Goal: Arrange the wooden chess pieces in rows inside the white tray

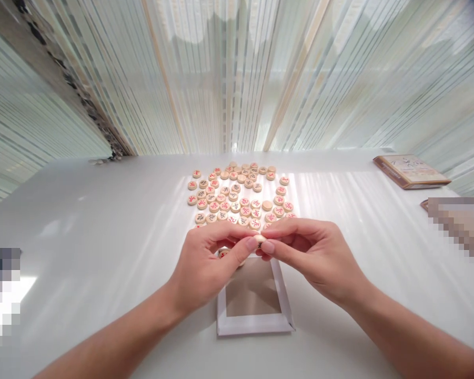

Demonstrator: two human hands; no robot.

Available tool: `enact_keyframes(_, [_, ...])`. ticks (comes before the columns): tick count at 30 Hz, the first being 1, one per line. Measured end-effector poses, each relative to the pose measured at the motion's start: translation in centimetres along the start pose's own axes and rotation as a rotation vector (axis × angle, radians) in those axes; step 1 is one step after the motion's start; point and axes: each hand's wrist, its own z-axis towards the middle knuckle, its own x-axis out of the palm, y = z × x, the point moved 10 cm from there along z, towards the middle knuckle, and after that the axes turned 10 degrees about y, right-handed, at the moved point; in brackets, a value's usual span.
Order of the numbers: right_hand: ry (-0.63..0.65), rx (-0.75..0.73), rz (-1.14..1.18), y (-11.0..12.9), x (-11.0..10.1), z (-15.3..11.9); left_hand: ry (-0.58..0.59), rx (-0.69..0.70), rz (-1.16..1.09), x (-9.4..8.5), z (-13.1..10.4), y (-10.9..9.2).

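Observation:
Between the fingertips of both hands is a round wooden xiangqi piece (259, 239), tilted, with a bit of black marking showing at its lower edge. My left hand (213, 255) pinches it from the left, and my right hand (311, 252) from the right. Below them lies an open shallow box tray (256, 325) with white walls and a brown inside. At its far left end, partly behind my left hand, sits a piece with red marking (223, 253). Beyond the hands many xiangqi pieces (235, 206) lie spread out, some with red characters, some black, a few blank side up.
The white table (114, 237) carries a flat printed box (412, 171) at the far right, with a pixelated object (460, 223) nearer. Another pixelated area (2, 297) is at the left edge. A striped sheer curtain (229, 79) hangs behind the table.

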Motion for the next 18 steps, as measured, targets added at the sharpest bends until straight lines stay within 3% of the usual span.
enact_keyframes(10, [0.027, 0.009, 0.023, 0.1, 0.4, 0.2, -0.016, 0.089, 0.128, 0.0, -0.1, -1.6])
enact_keyframes(18, [0.067, 0.067, 0.045, -1.0, 0.2, 0.1, 0.016, -0.05, -0.065, 0.1, -0.1, 0.2])
